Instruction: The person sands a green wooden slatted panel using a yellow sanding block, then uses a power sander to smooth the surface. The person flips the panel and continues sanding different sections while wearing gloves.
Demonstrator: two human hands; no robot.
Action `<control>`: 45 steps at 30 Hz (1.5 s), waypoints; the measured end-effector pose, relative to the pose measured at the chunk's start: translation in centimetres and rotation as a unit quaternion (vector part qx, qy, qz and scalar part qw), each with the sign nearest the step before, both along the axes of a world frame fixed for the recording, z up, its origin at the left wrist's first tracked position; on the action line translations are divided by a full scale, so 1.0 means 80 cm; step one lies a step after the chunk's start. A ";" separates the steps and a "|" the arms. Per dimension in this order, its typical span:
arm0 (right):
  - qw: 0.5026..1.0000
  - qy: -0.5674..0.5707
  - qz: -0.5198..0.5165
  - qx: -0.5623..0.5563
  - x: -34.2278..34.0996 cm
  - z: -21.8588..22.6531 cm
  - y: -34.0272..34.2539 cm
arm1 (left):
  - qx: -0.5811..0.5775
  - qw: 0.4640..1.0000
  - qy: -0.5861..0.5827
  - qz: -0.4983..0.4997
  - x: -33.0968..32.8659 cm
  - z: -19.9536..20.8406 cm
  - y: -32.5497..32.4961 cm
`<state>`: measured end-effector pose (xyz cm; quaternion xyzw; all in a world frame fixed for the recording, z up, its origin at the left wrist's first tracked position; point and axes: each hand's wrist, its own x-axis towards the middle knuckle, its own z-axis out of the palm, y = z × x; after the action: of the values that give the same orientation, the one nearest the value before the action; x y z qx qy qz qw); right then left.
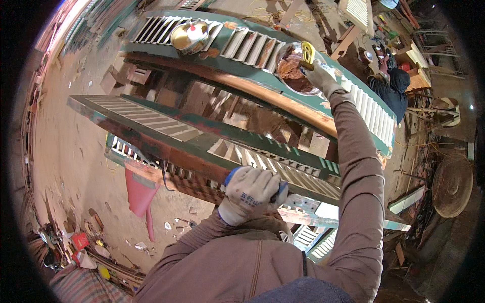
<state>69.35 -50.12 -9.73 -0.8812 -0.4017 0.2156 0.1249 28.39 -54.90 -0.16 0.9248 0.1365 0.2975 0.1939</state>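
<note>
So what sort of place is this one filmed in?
Probably a woodworking or refinishing workshop: green louvred shutters stacked on edge, a bowl of brown paste that the right hand dips a yellow-handled tool into, and timber scraps on the dirt floor.

A dusty earthen floor [65, 151] is strewn with wood scraps [96, 219]; louvred shutters [361, 10] are stacked beyond.

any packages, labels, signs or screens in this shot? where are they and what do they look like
No signs or screens show.
Glove marking: small dark print on the back of the white knit glove on the left hand, lower centre, too small to read.
Red packet: flat, reddish, in the floor clutter at lower left.
Yellow container: small, rounded, in the same clutter; details unclear.
</note>
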 end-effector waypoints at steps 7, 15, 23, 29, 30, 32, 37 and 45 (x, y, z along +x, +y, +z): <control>0.997 -0.052 0.047 0.020 0.006 -0.057 0.032 | 0.005 1.000 0.016 -0.008 0.001 -0.005 0.014; 0.998 -0.043 0.037 -0.025 0.015 -0.060 0.026 | 0.003 0.999 0.019 -0.028 0.001 -0.009 0.018; 0.970 -0.236 0.065 0.006 0.030 -0.067 0.051 | 0.019 0.999 0.032 -0.023 0.005 -0.012 0.019; 0.996 0.070 0.026 0.040 0.118 -0.119 0.006 | -0.013 0.999 0.019 -0.038 0.007 -0.012 0.018; 0.999 0.025 0.040 -0.026 0.100 -0.083 0.020 | -0.012 0.999 0.024 -0.030 0.007 -0.012 0.016; 0.999 -0.017 0.028 -0.043 0.083 -0.060 0.020 | -0.003 0.999 0.028 -0.025 0.006 -0.011 0.016; 0.995 -0.024 0.046 -0.086 0.047 -0.010 0.028 | -0.001 0.999 0.030 -0.032 0.009 -0.010 0.018; 0.982 -0.104 0.129 -0.088 0.016 -0.016 0.003 | -0.003 0.999 0.014 -0.044 0.009 -0.014 0.018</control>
<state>70.64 -49.87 -11.01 -0.8470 -0.5025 0.1716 -0.0246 29.13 -53.47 -1.25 0.9334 0.0992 0.2754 0.2074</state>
